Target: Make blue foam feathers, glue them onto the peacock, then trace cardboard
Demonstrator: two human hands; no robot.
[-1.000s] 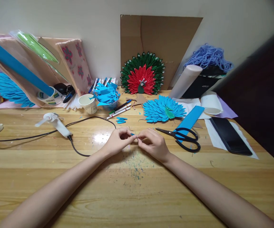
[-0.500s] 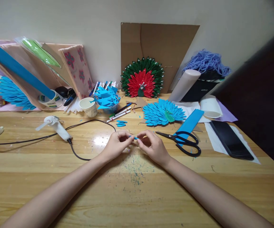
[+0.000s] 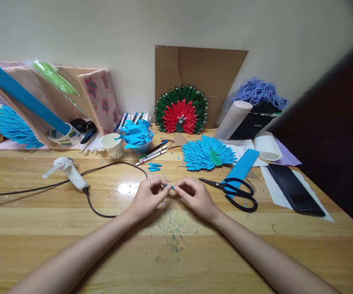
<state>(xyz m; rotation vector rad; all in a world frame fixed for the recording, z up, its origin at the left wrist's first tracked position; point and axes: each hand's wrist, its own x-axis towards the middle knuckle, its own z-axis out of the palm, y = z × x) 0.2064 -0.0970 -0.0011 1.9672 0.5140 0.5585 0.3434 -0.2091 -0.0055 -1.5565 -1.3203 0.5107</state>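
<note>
Glossy wooden tabletop fills my view, and over its middle my left hand and right hand meet, fingertips of both pinched together on a tiny blue paper piece held just above the wood. Black-handled scissors lie just right of my right hand, and a white glue gun rests well to the left.

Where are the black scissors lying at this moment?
In the head view, the black scissors lie on the table just right of the right hand, partly on a blue paper strip.
</note>
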